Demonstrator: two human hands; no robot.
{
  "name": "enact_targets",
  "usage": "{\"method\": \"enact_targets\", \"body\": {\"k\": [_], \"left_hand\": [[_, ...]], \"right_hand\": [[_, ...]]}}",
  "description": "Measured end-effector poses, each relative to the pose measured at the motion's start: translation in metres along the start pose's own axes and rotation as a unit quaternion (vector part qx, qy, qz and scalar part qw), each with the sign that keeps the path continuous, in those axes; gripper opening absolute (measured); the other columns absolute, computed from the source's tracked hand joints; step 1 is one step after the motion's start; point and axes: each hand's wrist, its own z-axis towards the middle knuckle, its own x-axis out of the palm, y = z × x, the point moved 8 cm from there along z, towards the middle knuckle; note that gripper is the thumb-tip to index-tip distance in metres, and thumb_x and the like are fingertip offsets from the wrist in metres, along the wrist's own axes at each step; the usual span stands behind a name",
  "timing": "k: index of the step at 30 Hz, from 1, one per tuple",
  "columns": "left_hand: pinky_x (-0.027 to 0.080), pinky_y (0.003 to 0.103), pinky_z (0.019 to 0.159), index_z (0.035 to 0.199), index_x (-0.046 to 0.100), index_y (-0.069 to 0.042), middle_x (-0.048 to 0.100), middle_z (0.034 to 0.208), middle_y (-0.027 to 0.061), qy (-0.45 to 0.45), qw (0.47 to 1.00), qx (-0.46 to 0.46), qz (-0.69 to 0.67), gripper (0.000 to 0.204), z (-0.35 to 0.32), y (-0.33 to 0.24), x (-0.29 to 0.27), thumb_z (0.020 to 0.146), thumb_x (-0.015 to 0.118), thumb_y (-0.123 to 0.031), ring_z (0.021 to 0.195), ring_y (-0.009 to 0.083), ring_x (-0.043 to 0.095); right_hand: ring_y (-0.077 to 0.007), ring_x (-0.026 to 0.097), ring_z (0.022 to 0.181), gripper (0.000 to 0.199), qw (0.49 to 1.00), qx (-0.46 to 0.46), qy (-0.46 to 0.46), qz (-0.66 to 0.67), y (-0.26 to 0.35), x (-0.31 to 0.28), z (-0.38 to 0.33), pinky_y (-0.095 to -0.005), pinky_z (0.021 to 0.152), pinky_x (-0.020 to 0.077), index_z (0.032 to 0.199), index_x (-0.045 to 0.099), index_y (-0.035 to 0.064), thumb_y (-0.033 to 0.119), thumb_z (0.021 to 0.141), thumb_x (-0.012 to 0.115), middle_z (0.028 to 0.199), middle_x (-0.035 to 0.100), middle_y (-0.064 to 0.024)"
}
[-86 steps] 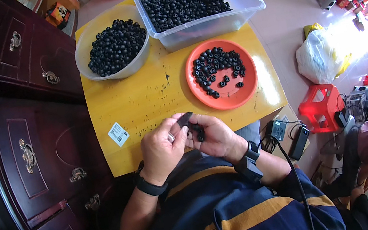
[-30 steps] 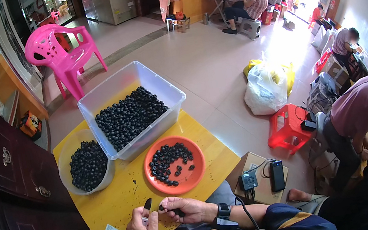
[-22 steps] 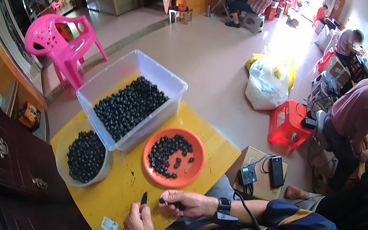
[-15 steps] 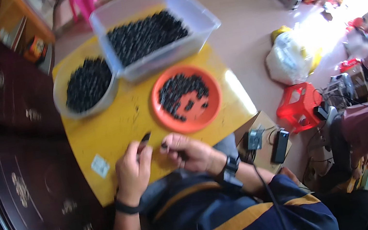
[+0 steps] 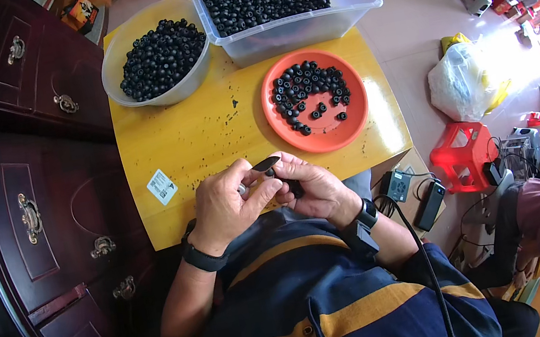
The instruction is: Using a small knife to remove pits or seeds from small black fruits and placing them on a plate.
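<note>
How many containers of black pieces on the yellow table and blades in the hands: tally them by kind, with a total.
Round tub: 1
Bin: 1
Plate: 1
Blade: 1
Total: 4

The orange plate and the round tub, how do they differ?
The plate is solid orange; the tub is see-through and whitish. The plate is shallow, the tub deep. The plate's black pieces leave bare patches, while the tub holds a thick heap. Both are round and sit upright.

One blade (image 5: 267, 164), one orange plate (image 5: 339, 129), two tubs (image 5: 293, 33).
</note>
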Motion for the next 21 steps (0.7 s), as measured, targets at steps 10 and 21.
{"method": "enact_targets", "body": {"k": [10, 21], "left_hand": [[0.051, 0.031, 0.053, 0.082, 0.062, -0.002, 0.07, 0.069, 0.0113, -0.004, 0.999, 0.022, 0.029, 0.033, 0.0018, -0.0043, -0.001, 0.09, 0.076, -0.031, 0.059, 0.0228, 0.07], [0.048, 0.033, 0.05, 0.074, 0.06, -0.003, 0.067, 0.065, 0.0112, 0.013, 0.995, 0.03, 0.092, 0.037, 0.0013, -0.0036, 0.0021, 0.091, 0.075, -0.033, 0.056, 0.024, 0.068]], "right_hand": [[-0.0047, 0.057, 0.068, 0.003, 1.0, 0.001, -0.005, 0.0, -0.0039, -0.0005, 0.0019, -0.0173, 0.056, 0.0468, 0.102, 0.06, 0.0112, 0.014, 0.1, 0.061, 0.084, 0.06, 0.0022], [-0.0073, 0.057, 0.07, 0.005, 1.0, -0.019, 0.002, 0.025, -0.0043, -0.0026, 0.0027, -0.0202, 0.061, 0.0477, 0.103, 0.061, 0.0101, 0.012, 0.099, 0.062, 0.082, 0.06, 0.0006]]}}
